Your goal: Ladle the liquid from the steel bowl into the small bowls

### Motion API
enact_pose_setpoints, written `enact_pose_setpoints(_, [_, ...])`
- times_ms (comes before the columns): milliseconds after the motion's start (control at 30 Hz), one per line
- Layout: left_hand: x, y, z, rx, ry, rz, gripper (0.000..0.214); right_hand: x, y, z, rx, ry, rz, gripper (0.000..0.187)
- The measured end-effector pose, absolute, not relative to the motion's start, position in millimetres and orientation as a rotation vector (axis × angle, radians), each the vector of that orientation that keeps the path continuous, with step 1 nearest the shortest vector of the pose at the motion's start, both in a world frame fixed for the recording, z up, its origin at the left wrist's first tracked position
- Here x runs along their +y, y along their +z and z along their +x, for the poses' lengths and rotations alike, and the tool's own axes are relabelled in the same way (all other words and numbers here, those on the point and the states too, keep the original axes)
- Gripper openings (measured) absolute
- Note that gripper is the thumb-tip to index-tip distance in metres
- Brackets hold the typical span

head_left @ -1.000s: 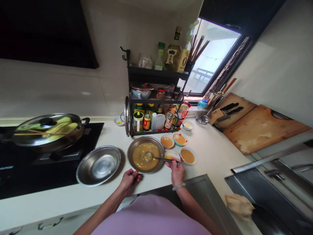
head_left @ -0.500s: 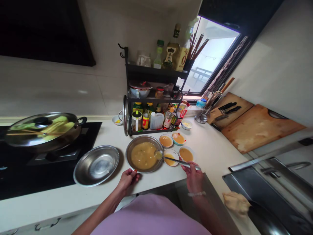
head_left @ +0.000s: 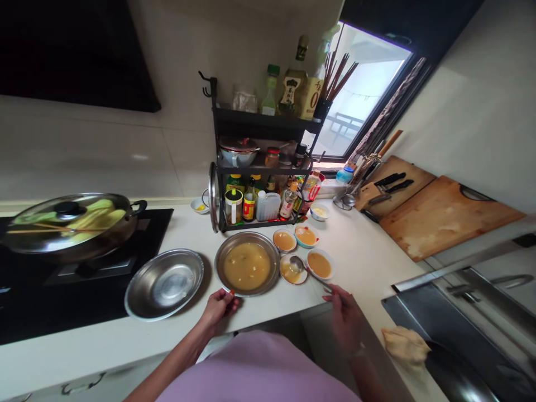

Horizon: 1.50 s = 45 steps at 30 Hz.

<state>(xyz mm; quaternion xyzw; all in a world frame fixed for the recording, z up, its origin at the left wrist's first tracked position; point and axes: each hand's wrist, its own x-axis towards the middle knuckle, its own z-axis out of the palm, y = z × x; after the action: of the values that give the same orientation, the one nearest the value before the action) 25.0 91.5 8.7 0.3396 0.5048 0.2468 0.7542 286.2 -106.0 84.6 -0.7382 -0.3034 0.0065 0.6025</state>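
My left hand (head_left: 219, 306) grips the near rim of a steel basin (head_left: 247, 266) full of yellow-brown liquid. My right hand (head_left: 345, 316) is closed on the handle of a metal ladle (head_left: 309, 271), whose bowl hangs over the nearest small bowl (head_left: 292, 269). Three more small bowls of the same liquid stand around it: one to its right (head_left: 320, 264), and two behind (head_left: 284, 240) (head_left: 306, 236).
An empty steel basin (head_left: 165, 283) sits left of the full one. A lidded wok (head_left: 69, 223) with green vegetables stands on the black hob. A black spice rack (head_left: 259, 162) stands behind the bowls. Wooden cutting boards (head_left: 444, 215) lean at right, above the sink (head_left: 460, 329).
My right hand has lifted the ladle out of the full basin and carried it right, over the nearest small bowl. My left hand has stayed on the basin's rim.
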Motion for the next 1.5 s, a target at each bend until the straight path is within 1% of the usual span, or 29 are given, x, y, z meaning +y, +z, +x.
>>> enact_pose_setpoints(100, [91, 11, 25, 1.103, 0.545, 0.738, 0.032, -103, 86, 277, -0.904, 0.002, -1.654, 0.029])
enact_pose_setpoints(200, [91, 12, 25, 1.108, 0.542, 0.740, 0.031, -90, 83, 265, -0.944, -0.017, -1.610, 0.027])
enact_pose_setpoints(367, [92, 10, 24, 1.093, 0.536, 0.759, 0.033, -51, 63, 244, -0.950, 0.147, -1.527, 0.028])
enact_pose_setpoints(633, [92, 7, 24, 1.083, 0.543, 0.753, 0.035, 10, 44, 239, -0.821, 0.331, -1.487, 0.033])
enact_pose_setpoints(800, [91, 5, 24, 1.066, 0.559, 0.762, 0.037, 26, 32, 238, -0.563, 0.390, -1.415, 0.036])
enact_pose_setpoints(1067, [92, 3, 24, 1.070, 0.563, 0.760, 0.037, 8, 36, 253, -0.317, 0.431, -1.371, 0.033])
enact_pose_setpoints(1400, [91, 8, 23, 1.090, 0.545, 0.770, 0.037, -42, 58, 280, -0.222, 0.345, -1.298, 0.029])
enact_pose_setpoints(1500, [91, 8, 24, 1.086, 0.547, 0.763, 0.037, -60, 69, 293, -0.163, 0.281, -1.297, 0.031])
